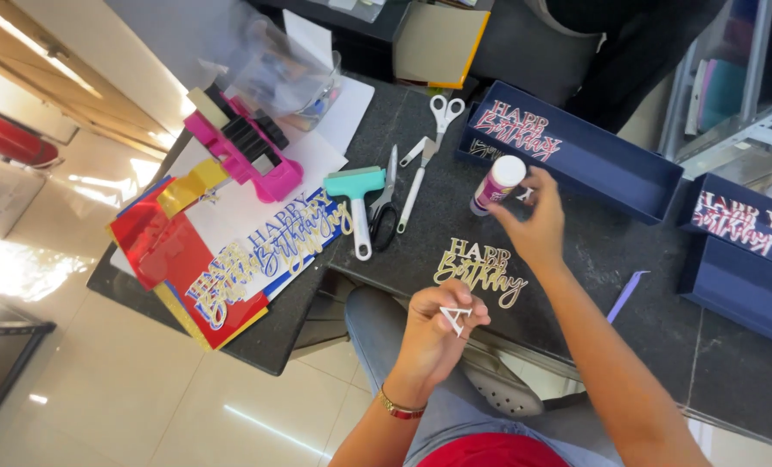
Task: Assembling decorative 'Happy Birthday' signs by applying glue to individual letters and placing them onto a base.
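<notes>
One small white cut-out letter (pixel 455 317) is pinched between thumb and fingertips of the left hand (pixel 433 333), held above the person's lap at the near edge of the bench (pixel 628 259); its apex points toward the bench. One glue bottle (pixel 496 184) with a white cap stands tilted, long axis leaning up and right, cap uppermost. The right hand (pixel 533 227) has its fingers curled about the bottle's base, touching it. One gold lettering cut-out (pixel 479 270) lies flat between the two hands. Further left: two pairs of scissors (pixel 444 117), one teal roller (pixel 357 203). Two navy trays (pixel 628 169) sit at right.
</notes>
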